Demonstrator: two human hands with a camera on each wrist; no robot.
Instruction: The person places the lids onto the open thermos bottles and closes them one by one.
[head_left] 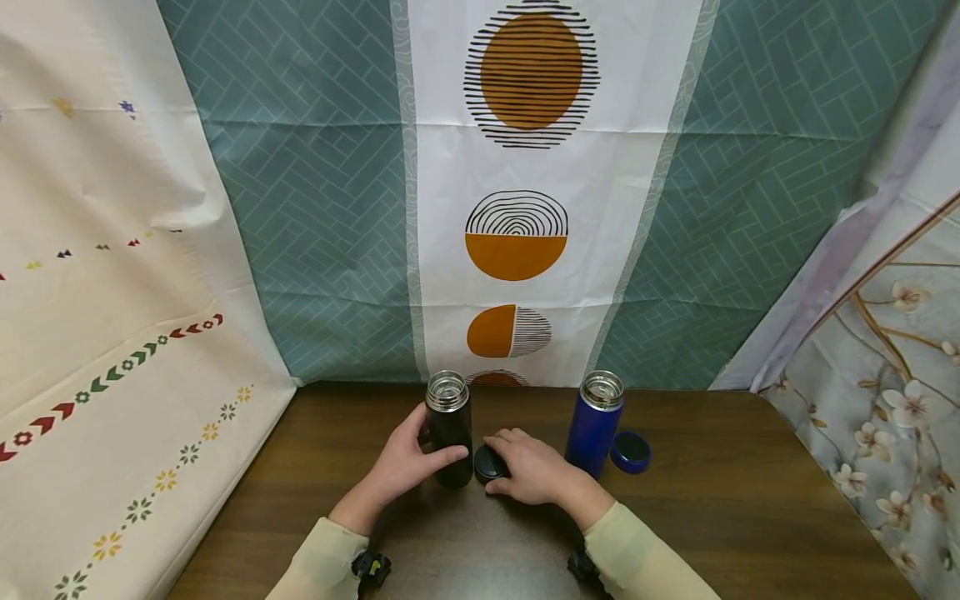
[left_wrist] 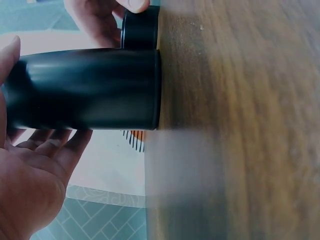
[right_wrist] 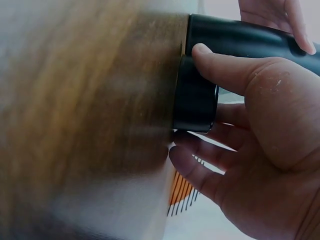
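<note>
A black thermos bottle (head_left: 450, 429) stands upright on the table, its steel-rimmed mouth uncovered. My left hand (head_left: 401, 462) grips it from the left, thumb across the front and fingers behind. Just right of its base, a black lid (head_left: 490, 467) sits on the wooden surface. My right hand (head_left: 536, 469) holds this lid, with the thumb on the near side and the fingers around the far side. In the right wrist view, the lid (right_wrist: 195, 97) lies close beside the bottle (right_wrist: 240, 40).
To the right, behind my right hand, a blue thermos bottle (head_left: 594, 429) stands with its mouth uncovered. Beside it lies a blue lid (head_left: 631, 452). The wooden table (head_left: 720, 492) ends at a hanging patterned cloth (head_left: 517, 167) at the back.
</note>
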